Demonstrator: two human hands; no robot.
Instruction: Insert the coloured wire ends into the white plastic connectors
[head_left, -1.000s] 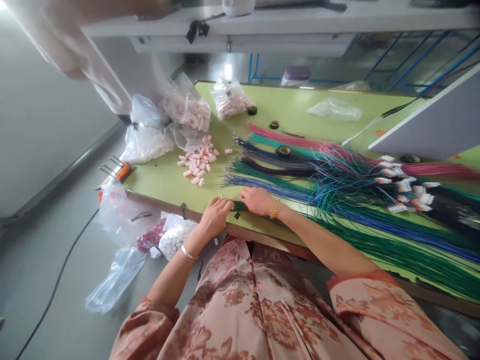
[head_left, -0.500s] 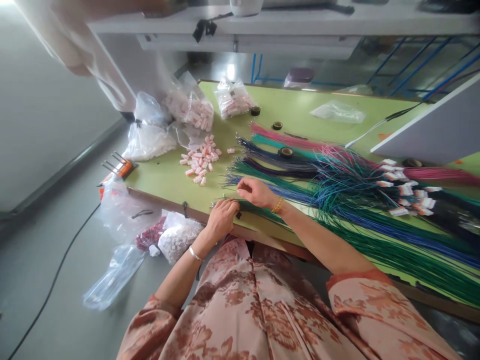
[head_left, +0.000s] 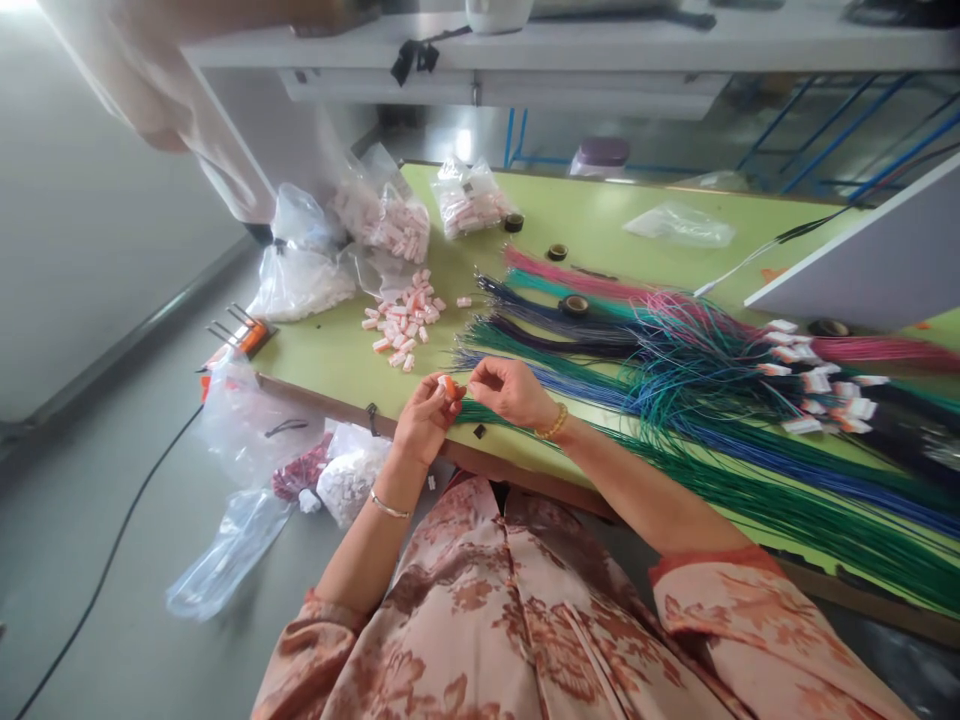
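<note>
My left hand (head_left: 426,418) is closed on a small white and orange connector housing (head_left: 448,386), held above the front edge of the table. Just to its right, my right hand (head_left: 514,388) is pinched with its fingertips close to the housing; whatever is in the pinch is too small to make out. Green wires (head_left: 480,411) lie under and beside the hands, their ends by my left hand. A bundle of blue wires (head_left: 555,378) runs behind my right hand. Beyond my left hand, a loose pile of white and orange connector housings (head_left: 405,318) lies on the green tabletop (head_left: 330,345).
Bags of housings (head_left: 471,205) stand at the back. Black tape rolls (head_left: 574,305) lie among pink, teal and dark wires. At right, several white connectors (head_left: 817,380) sit on tangled wires. A white panel (head_left: 862,250) slants beyond them. Plastic bags (head_left: 356,475) hang off the left edge.
My left hand has lifted and turned from palm-down on the table, now showing the connector housing in its fingers. My right hand stays pinched, almost in the same place.
</note>
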